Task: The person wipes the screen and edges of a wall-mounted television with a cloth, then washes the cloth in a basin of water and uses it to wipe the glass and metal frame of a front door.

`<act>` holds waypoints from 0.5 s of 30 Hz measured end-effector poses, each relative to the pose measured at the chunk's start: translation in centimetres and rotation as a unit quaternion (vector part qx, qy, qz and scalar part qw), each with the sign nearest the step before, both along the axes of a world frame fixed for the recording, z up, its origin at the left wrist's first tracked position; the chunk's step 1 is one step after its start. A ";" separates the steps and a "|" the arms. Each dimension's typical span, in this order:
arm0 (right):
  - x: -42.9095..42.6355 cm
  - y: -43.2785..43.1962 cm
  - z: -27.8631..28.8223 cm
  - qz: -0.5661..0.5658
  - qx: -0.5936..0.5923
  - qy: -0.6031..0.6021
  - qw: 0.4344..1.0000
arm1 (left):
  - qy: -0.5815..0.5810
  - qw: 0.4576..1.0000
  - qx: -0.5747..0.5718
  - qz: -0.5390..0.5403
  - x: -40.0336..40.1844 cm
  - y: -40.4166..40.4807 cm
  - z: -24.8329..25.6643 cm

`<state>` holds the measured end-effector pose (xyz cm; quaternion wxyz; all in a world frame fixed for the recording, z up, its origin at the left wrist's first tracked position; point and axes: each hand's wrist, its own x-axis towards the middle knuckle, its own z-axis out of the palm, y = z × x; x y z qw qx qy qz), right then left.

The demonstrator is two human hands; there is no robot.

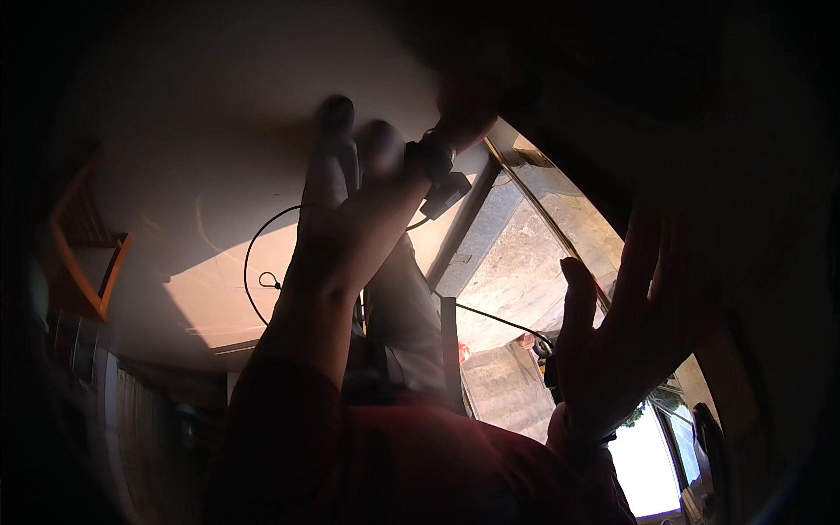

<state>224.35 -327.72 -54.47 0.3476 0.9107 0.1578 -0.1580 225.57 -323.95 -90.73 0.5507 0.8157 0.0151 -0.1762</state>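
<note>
My left hand point(467, 121) reaches up and across to the edge of a large dark panel or cloth point(577, 85). Its fingers are lost in shadow, so what they touch cannot be made out. A black strap point(430, 159) circles that wrist, with a small dark box point(446, 195) and a thin black cable point(247, 262) by it. My right hand point(620, 328) is raised on the right, thumb spread from the fingers, with no object visible in it. Those fingertips fade into the dark surface, and contact is unclear. Another dark band point(590, 438) sits at the right wrist.
Below are my legs in light trousers point(407, 315) on a pale floor point(197, 131) with a sunlit patch. A dark sill strip point(462, 220) borders bright, rough paving point(512, 262) on the right. An orange-brown wooden chair point(108, 282) stands at left. A bright glazed opening point(646, 466) shows lower right.
</note>
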 end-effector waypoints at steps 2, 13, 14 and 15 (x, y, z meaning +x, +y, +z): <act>-1.1 -0.2 -2.1 -0.012 -0.056 -0.004 0.998 | -0.018 0.998 -0.056 0.022 -0.7 0.3 4.0; -4.7 -4.3 -3.7 0.082 -0.112 -0.062 0.988 | 0.085 0.985 -0.141 0.055 -0.7 -0.4 -4.3; -4.4 -4.7 -3.7 0.094 -0.110 -0.064 0.987 | 0.135 0.978 -0.148 0.049 0.1 -0.8 -7.4; -4.7 -4.6 -4.2 0.098 -0.117 -0.069 0.986 | 0.151 0.973 -0.168 0.050 0.7 -1.1 -10.5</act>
